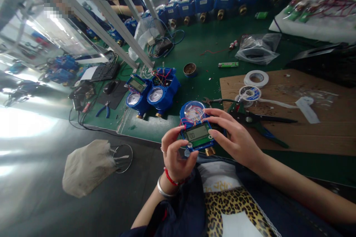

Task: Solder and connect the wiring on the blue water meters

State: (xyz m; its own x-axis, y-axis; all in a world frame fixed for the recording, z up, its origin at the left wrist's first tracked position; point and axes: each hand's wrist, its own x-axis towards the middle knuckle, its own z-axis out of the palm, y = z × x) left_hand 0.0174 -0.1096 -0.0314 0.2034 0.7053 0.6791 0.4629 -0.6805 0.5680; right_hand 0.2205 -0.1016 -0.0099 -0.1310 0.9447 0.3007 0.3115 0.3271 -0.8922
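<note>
A green circuit board with a small LCD (198, 132) sits over the near part of a blue water meter (181, 111) at the table's front edge. Red and other thin wires run from the board toward the meter's clear round dial, and a brass fitting (210, 151) sticks out below. My left hand (176, 152) grips the board's left and lower edge between fingers and thumb. On the opposite side, my right hand (233, 133) holds the board's right edge, its thumb by the corner and its fingers reaching over the meter's rim.
Two opened blue meters (164, 94) stand to the left, near blue-handled pliers (103, 110). Right of my hands, green-handled cutters (256, 118), a solder spool (249, 93) and a tape roll (256, 78) lie on cardboard (300, 133). Several meters line the back; another person is beyond the frame posts.
</note>
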